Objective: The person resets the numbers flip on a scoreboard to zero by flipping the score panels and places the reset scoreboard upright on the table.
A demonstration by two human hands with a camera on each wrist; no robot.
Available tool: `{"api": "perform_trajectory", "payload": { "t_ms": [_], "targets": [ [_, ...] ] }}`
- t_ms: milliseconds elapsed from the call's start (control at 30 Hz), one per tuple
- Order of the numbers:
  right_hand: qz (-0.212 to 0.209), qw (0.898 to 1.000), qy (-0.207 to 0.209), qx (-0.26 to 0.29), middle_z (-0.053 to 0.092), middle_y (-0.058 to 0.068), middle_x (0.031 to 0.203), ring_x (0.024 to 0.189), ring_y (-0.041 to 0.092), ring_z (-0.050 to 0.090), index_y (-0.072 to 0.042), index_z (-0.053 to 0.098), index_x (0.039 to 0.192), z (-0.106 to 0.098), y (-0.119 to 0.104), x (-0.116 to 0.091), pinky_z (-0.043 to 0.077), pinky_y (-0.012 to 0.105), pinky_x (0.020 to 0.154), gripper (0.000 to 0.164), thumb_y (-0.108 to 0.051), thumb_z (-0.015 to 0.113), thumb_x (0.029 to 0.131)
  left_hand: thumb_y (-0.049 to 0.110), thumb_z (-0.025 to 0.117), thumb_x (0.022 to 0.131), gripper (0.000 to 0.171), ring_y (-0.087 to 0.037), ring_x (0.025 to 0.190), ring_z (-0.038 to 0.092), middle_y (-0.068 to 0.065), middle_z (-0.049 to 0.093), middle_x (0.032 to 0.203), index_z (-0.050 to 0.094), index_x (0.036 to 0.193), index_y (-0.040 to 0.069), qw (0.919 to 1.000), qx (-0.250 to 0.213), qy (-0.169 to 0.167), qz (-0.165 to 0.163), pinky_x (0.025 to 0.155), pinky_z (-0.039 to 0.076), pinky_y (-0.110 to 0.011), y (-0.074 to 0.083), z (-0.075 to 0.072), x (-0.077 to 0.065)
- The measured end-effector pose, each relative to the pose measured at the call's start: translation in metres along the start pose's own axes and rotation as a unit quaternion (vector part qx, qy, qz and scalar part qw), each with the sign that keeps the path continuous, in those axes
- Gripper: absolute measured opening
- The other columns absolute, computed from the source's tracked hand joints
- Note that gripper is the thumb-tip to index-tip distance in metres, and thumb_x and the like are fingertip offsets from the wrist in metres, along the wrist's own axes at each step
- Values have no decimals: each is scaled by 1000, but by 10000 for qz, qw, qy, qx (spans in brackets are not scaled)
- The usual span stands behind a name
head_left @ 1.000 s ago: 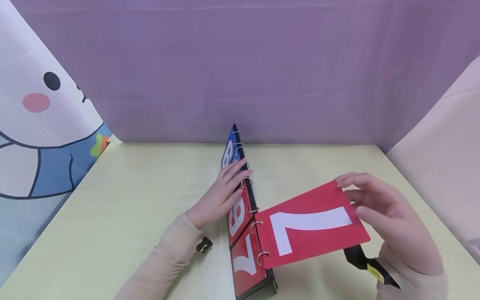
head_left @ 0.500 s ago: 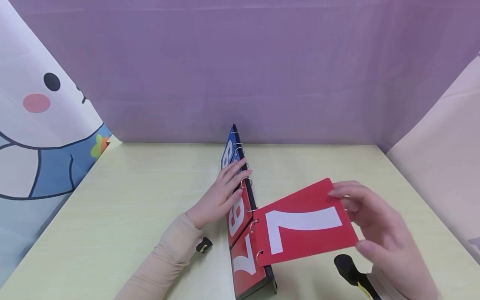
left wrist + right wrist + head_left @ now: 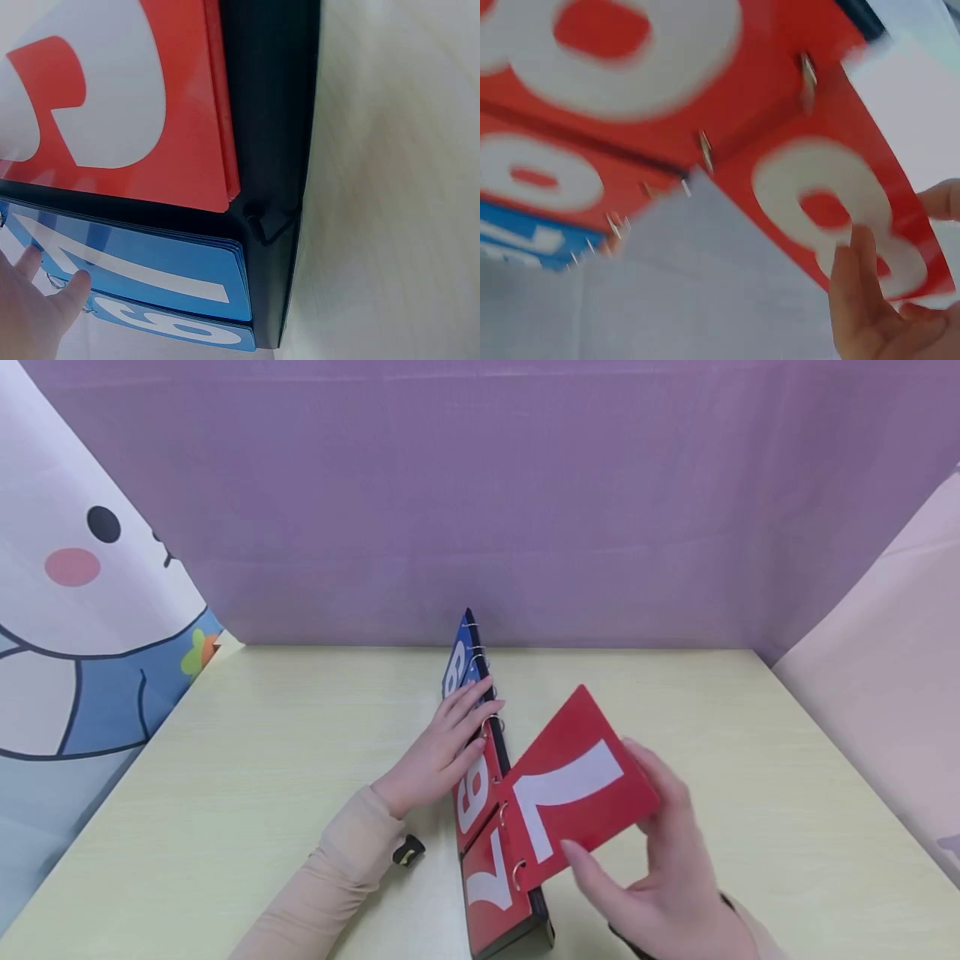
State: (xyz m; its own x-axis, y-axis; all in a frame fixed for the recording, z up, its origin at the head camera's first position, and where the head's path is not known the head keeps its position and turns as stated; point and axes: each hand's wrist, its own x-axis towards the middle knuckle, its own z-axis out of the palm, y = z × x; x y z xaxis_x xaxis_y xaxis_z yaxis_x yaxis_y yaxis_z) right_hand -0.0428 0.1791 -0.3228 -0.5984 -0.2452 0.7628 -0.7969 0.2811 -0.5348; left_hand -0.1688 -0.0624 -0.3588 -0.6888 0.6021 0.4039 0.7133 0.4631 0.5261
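Observation:
A tabletop flip scoreboard (image 3: 517, 935) stands lengthwise on the table, with ringed red cards at the near end and blue cards (image 3: 150, 262) at the far end. My left hand (image 3: 431, 760) rests on its middle, fingers fairly straight and reaching the ringed top edge. In the head view, a red number card (image 3: 562, 793) swings out to the right on its rings, showing a white 7. My right hand (image 3: 667, 860) holds this card by its outer end, thumb at the near edge and fingers behind. The right wrist view shows a white 8 on its other face.
The pale wooden table (image 3: 240, 760) extends on both sides of the scoreboard. A purple cloth (image 3: 480, 502) hangs behind it, and a cartoon-printed cloth (image 3: 75, 610) hangs at the left.
My right hand has moved left toward the scoreboard, and the red card has turned and tilted with it. The left hand and the scoreboard have stayed in place.

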Motion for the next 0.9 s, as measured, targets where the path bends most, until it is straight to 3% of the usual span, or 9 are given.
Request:
{"api": "perform_trajectory", "payload": {
  "t_ms": [100, 167, 267, 367, 433, 500, 700, 800, 900],
  "targets": [
    [-256, 9995, -108, 170, 43, 28, 131, 119, 34, 48, 19, 19, 138, 17, 40, -30, 54, 27, 79, 105, -12, 85, 62, 26, 46, 97, 52, -24, 145, 11, 1, 14, 158, 32, 146, 19, 10000, -20, 15, 11, 97, 45, -43, 0, 0, -1],
    [-294, 9991, -277, 110, 47, 25, 131, 115, 32, 53, 18, 23, 137, 24, 44, -35, 55, 31, 77, 103, -12, 85, 61, 25, 46, 97, 52, -24, 145, 11, 1, 13, 158, 32, 146, 19, 10000, -22, 33, 44, 98, 44, -44, -1, 0, -1],
    [-370, 9974, -466, -397, 59, 14, 117, 97, 18, 61, 11, 40, 128, 29, 7, -9, 54, 26, 75, 73, -18, 77, 72, 24, 46, 97, 51, -24, 144, 12, 1, 14, 158, 32, 146, 20, 9999, -10, 79, 135, 100, 42, -46, -2, 0, -1],
    [-1019, 9920, -393, -633, 63, 8, 93, 76, 11, 61, 6, 55, 106, 32, -26, 21, 52, 18, 67, 32, -17, 64, 85, 24, 45, 98, 50, -26, 144, 12, -1, 14, 158, 32, 145, 20, 9996, 16, 121, 243, 103, 38, -50, -3, 1, -1],
    [-1478, 9855, -288, -781, 62, 7, 82, 68, 10, 59, 2, 59, 91, 35, -35, 32, 51, 16, 63, 21, -18, 56, 89, 26, 44, 98, 49, -26, 144, 11, 0, 14, 158, 33, 145, 20, 9996, 20, 125, 267, 106, 34, -51, -5, 2, 0],
    [-1891, 9768, -201, -980, 61, 7, 76, 63, 11, 58, 1, 61, 82, 38, -37, 36, 51, 16, 59, 22, -18, 53, 90, 28, 44, 98, 48, -27, 145, 10, 0, 13, 159, 33, 145, 20, 9995, 8, 134, 283, 108, 29, -52, -7, 4, 0],
    [-2334, 9533, -480, -1858, 66, 2, 76, 63, 10, 59, -7, 65, 77, 39, -33, 30, 53, 20, 61, 24, -26, 56, 88, 21, 45, 97, 45, -33, 141, 18, -11, 21, 155, 37, 141, 12, 9959, 220, 431, 760, 108, 27, -53, -12, 8, 4],
    [-2650, 9373, -764, -2128, 67, 1, 76, 65, 8, 61, -8, 67, 79, 38, -31, 28, 54, 20, 63, 25, -28, 56, 89, 20, 49, 95, 50, -32, 140, 19, -12, 21, 154, 36, 142, 11, 9951, 173, 438, 864, 106, 34, -51, -12, 6, 5],
    [-2953, 9242, -943, -2229, 69, 0, 77, 66, 8, 64, -9, 69, 81, 37, -31, 28, 54, 20, 65, 24, -28, 56, 89, 22, 50, 94, 54, -28, 142, 16, -7, 17, 157, 33, 145, 14, 9969, 107, 284, 730, 102, 40, -47, -10, 3, 4]
  ]
}}
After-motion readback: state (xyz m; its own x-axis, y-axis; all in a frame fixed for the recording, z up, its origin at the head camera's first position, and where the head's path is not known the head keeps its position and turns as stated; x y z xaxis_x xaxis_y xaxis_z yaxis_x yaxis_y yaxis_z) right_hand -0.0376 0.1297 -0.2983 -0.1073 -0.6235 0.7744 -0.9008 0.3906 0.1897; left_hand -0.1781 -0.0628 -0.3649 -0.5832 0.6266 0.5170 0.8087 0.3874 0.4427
